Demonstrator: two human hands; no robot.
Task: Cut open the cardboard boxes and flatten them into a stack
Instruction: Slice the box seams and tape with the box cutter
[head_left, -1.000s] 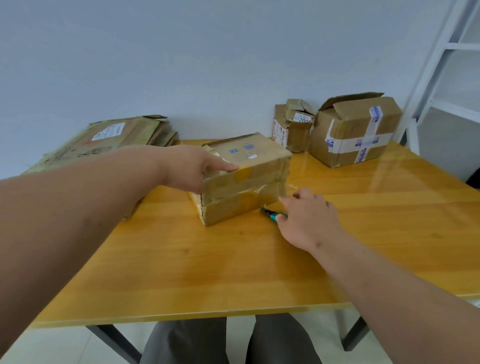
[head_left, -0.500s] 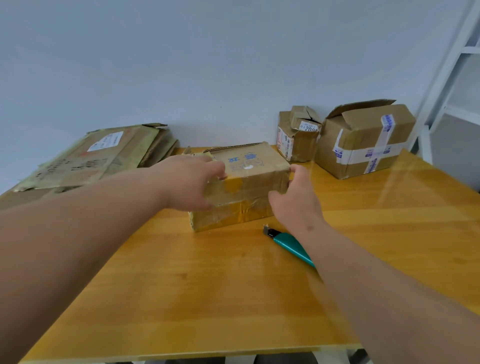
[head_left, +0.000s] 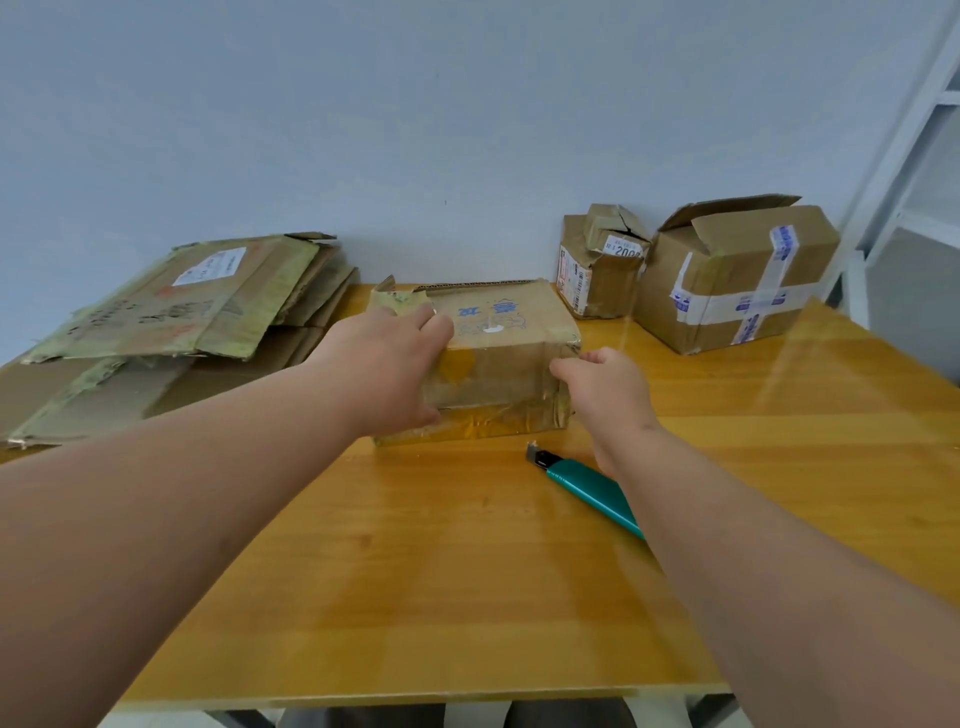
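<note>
Fingers of our left hand (head_left: 387, 364) curl over the top and front of the taped box (head_left: 498, 358), gripping its left end. Our right hand (head_left: 605, 387) touches the box's right front corner, fingers loosely bent. We see the box lying flat mid-worktop (head_left: 415, 597), its long side running left to right. A teal knife (head_left: 587, 480) lies near it, blade toward the box. Flat cardboard (head_left: 171, 322) is stacked left. Two more boxes (head_left: 727, 270) sit by the pale wall (head_left: 415, 114).

Both bare forearms extend forward. Left hand (head_left: 387, 366) is palm down, fingers curled over an upper edge, thumb low on the near face. Right hand (head_left: 605, 387) is loosely curled, thumb raised.
</note>
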